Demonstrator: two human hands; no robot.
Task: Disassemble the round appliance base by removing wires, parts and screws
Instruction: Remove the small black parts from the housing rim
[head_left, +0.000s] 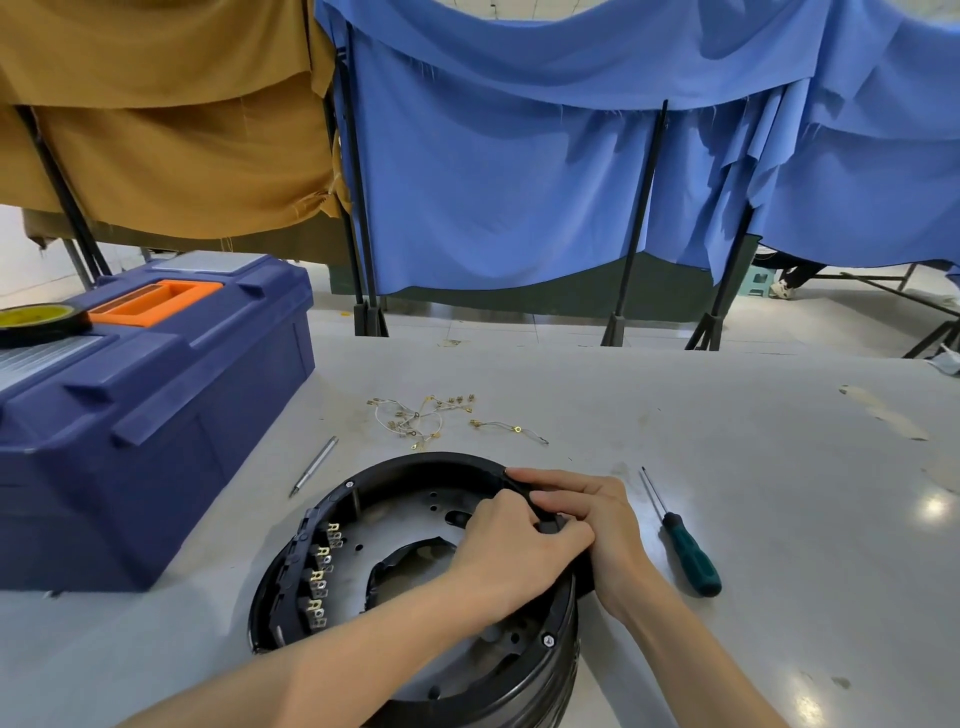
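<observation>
Base (431, 461) near edge, toolbox (171, 441) left end cropped.

Matt black plastic base (415, 467) (bare metal plate inside), glossy grey table (727, 415)

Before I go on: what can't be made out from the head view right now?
All in the head view:
- The left hand: its curled fingers hide what, if anything, they hold.
- The black rim piece, pinched by the right hand: both hands hide how it is fastened.
- The round base: the bottom frame edge and the left forearm cut off its near side.
- The rim screw: too small to tell its head type.
</observation>
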